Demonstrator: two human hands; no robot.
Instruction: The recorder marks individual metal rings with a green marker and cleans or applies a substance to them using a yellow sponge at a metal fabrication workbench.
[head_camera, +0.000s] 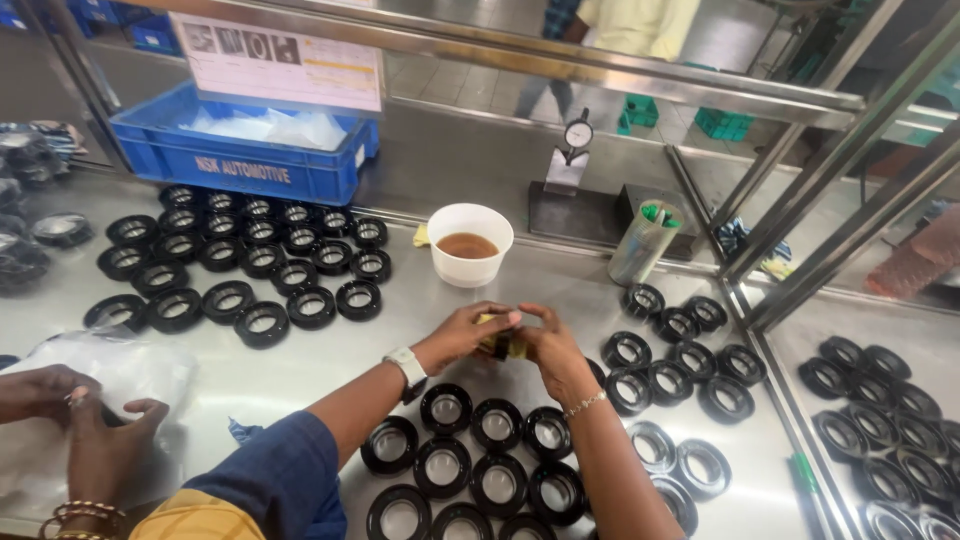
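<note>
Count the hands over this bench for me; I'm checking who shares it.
4. The person's left hand and right hand pinch a small yellowish thing at centre; a co-worker's upper hand and lower hand rest on a plastic bag at far left. More may be hidden.

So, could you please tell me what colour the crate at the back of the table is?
The crate is blue, seen best in the head view.

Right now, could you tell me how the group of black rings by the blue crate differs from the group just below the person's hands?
The black rubber rings by the blue plastic crate lie far from both hands, in loose rows across the steel table. The black rings below the hands sit packed closer under the left hand and right hand. Both groups lie flat.
</note>
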